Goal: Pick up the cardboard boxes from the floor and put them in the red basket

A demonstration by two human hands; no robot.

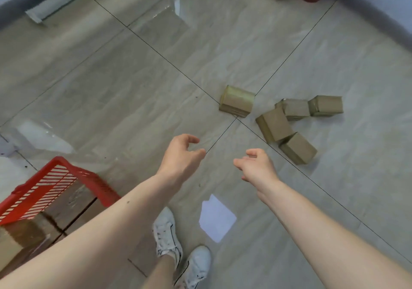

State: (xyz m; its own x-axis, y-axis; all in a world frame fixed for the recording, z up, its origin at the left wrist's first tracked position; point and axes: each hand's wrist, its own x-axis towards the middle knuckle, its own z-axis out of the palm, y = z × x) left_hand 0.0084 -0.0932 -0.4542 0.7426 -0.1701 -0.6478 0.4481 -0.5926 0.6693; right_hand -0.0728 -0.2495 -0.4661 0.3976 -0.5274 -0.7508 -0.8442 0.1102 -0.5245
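Two hands hang empty above the floor, left hand (181, 155) and right hand (256, 166) with fingers loosely curled. Near left stands the red basket (66, 177); farther right, five cardboard boxes (275, 124) lie scattered.

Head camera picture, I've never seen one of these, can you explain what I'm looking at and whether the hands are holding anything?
This is a single view from a camera worn on a person's head, looking down at a tiled floor. The two bare arms are the wearer's own. The left hand and right hand reach forward with loosely curled fingers and hold nothing. Five small cardboard boxes lie on the floor ahead. A red basket at lower left already has cardboard inside. White shoes show below.
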